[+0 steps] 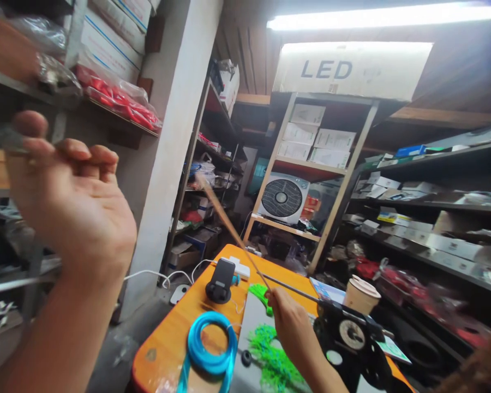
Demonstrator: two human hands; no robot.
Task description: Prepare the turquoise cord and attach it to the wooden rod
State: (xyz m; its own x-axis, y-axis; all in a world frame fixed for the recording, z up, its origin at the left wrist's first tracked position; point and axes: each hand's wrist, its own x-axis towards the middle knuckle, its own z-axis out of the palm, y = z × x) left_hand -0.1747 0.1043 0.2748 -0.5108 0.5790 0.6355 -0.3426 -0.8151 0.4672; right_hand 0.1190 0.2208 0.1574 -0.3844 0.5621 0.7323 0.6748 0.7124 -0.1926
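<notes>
My left hand (82, 202) is raised at the left, palm towards me, fingers curled and the thumb close to the index finger. Whatever may be pinched there is too blurred to make out. Lower right, my right hand (292, 316) closes around the near end of a thin tan stick (233, 232), which slants up and away to the left. Beneath that hand lies a bundle of bright green strands with blue bits (265, 346). Just right of it stands a black machine with a round dial (352, 333), and a thin metal rod (288, 285) extends from it.
On the orange table (163, 346) are a coil of blue tubing (194, 346), a black phone stand (221, 278), a small black ring (246, 358) and a lidded cup (362, 295). A pillar (167, 136), a box fan (282, 197) and loaded shelves (442, 202) surround it.
</notes>
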